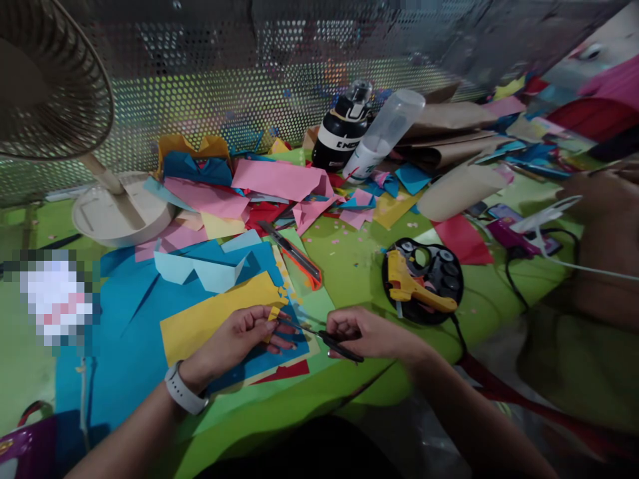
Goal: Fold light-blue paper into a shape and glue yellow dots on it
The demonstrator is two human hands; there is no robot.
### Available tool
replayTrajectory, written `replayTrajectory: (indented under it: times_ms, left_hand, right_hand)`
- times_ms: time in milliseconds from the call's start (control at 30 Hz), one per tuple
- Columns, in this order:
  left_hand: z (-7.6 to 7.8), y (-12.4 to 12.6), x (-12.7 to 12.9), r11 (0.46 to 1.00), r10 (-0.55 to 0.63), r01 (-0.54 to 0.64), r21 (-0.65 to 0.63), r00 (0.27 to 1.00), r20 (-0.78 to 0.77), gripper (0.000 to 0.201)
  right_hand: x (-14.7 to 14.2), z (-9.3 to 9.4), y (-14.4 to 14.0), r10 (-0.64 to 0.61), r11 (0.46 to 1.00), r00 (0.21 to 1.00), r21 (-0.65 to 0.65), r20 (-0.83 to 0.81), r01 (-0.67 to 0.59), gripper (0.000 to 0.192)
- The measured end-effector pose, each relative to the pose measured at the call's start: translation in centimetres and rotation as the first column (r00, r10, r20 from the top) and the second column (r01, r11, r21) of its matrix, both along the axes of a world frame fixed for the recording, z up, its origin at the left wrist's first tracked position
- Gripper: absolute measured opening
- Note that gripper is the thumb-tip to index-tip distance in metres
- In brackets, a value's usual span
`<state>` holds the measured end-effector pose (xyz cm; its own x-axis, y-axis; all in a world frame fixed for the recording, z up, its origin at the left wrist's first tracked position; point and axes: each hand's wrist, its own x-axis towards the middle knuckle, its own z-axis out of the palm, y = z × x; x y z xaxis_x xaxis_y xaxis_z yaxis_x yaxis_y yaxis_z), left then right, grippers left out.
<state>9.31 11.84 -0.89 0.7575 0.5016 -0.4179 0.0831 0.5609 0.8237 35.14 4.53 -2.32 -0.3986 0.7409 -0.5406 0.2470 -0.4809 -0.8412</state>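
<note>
The left hand (239, 336) pinches a small yellow paper piece (273, 314) between its fingers, just above the yellow sheet (210, 319) on the green surface (359, 266). The right hand (367, 332) is closed around the black scissors (324, 336), whose blades point to the piece. Behind, a yellow glue gun (414, 286) rests on a black tray (444, 266). Farther away lie an orange cutter (294, 254), pink paper (279, 178), a black bottle (342, 133) and a fan (54, 80).

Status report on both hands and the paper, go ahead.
Left hand pinches small yellow paper piece. Right hand grips black scissors, blades at the piece. Yellow sheet and blue paper lie beneath; glue gun sits clear to the right.
</note>
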Motion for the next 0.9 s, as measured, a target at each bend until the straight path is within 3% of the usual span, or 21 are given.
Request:
replayTrajectory:
  times_ms: [200,467,900]
  left_hand:
    - [0.03,0.05,0.04,1.000,0.010,-0.010,-0.013,1.000,0.000,0.034]
    - [-0.02,-0.05,-0.04,0.993,0.068,-0.069,-0.096,0.998,-0.015,0.028]
    - [-0.03,-0.20,0.24,0.987,0.153,-0.153,-0.056,0.988,-0.001,0.038]
  right_hand:
    - [0.00,0.00,0.07,-0.008,1.000,1.000,-0.005,0.009,0.008,0.041]
    - [-0.41,-0.17,0.13,-0.160,0.987,0.986,-0.033,-0.044,0.158,0.047]
    - [-0.26,-0.14,0.11,-0.116,0.993,0.993,-0.015,-0.034,0.116,0.047]
